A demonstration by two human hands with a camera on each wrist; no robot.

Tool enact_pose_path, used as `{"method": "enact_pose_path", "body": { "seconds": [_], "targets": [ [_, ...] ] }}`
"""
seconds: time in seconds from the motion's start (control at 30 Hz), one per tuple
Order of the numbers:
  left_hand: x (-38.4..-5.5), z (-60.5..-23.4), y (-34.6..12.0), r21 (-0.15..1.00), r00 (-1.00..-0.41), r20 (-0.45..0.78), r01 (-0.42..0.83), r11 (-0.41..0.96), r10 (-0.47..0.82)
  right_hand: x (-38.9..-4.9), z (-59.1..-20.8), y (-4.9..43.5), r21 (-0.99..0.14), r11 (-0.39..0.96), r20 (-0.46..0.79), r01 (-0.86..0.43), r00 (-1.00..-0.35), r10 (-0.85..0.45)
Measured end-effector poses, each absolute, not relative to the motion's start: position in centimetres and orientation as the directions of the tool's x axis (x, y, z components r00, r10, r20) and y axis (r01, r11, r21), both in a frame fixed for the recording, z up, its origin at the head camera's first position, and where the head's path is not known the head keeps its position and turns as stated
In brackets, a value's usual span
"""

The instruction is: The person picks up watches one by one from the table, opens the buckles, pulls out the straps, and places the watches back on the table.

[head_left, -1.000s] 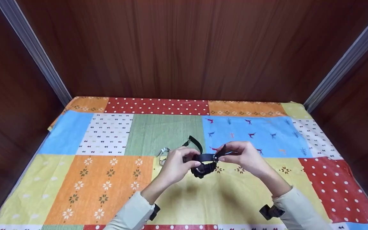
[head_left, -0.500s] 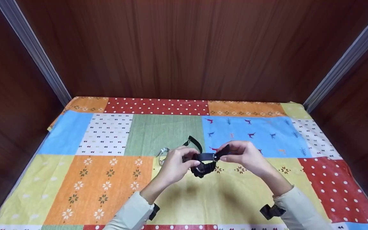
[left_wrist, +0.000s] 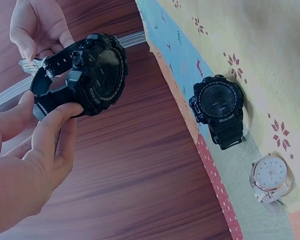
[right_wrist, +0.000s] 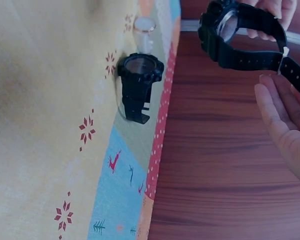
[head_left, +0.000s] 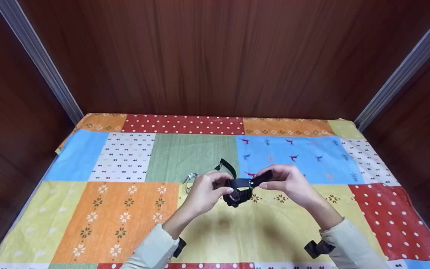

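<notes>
Black watch, chunky, round-faced; left hand gripping its strap, right hand pinching the tail. Left wrist view showing a white watch fully, at four o'clock; head view partly hiding it.

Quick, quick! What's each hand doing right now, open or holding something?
Left hand: closed, holding a black watch by its strap near the case.
Right hand: closed, pinching the strap's free end.
</notes>
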State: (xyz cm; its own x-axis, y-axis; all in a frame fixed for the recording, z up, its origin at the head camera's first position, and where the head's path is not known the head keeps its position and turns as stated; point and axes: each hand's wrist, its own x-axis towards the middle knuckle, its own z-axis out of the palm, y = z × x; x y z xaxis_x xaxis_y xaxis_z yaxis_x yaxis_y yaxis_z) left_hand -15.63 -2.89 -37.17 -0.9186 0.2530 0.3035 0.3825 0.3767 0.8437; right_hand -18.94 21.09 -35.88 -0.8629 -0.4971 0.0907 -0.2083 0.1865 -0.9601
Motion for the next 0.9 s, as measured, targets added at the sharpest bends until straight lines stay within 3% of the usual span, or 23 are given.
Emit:
{"method": "enact_pose_path", "body": {
  "seconds": [0.9],
  "targets": [
    [-15.97,-37.82,-1.96,0.838,-0.914,0.336,0.400,0.372,0.226,-18.65,-36.37,20.52,-0.951,0.203,0.130,-0.232,-0.899,-0.418]
  ]
}}
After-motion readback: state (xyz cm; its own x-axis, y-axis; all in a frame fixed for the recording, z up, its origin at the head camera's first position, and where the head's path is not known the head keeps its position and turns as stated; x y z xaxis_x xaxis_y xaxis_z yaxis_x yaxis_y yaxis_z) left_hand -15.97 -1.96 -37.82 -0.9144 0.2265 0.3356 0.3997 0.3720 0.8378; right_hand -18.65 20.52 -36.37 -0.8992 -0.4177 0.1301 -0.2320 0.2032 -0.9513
